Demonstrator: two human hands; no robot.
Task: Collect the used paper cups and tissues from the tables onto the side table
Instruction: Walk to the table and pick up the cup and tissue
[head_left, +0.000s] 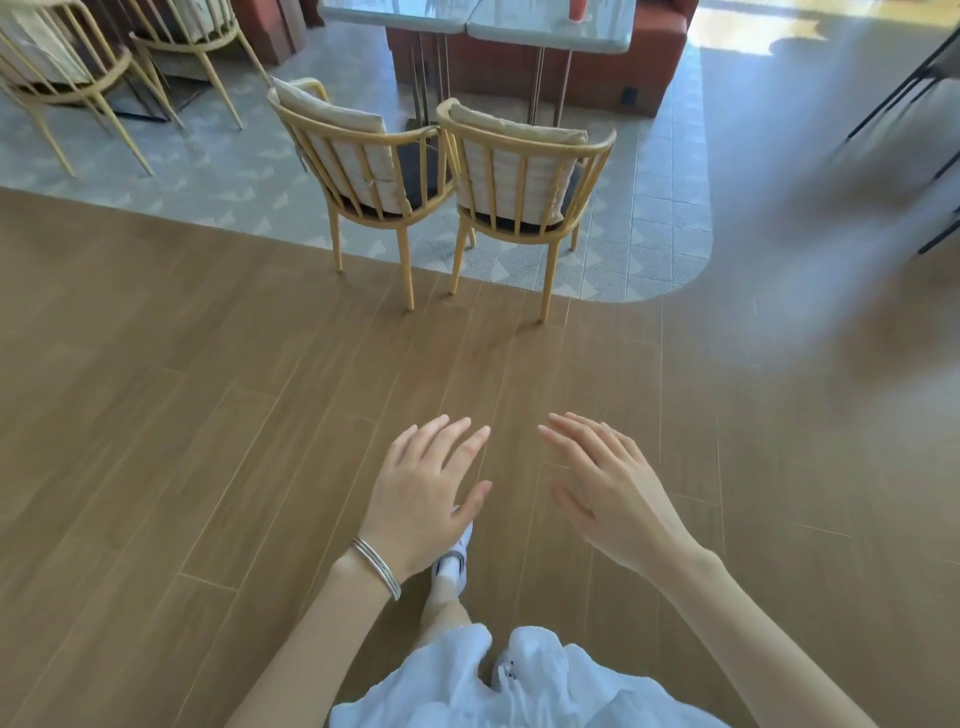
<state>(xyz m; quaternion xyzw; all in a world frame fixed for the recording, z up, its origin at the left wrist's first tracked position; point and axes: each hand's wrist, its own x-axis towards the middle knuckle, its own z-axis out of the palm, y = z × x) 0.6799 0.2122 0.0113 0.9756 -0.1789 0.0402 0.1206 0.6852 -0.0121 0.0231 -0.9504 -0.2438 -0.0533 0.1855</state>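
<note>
With our left hand (426, 493) and right hand (618, 499) spread and empty, we judge collection pending: the table (519, 28) lies well ahead.

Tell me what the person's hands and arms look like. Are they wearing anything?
Both arms are bare, with no sleeves or gloves. The left hand has a thin silver bangle of stacked bands on its wrist. The right hand shows no ring, watch or bracelet.
</note>
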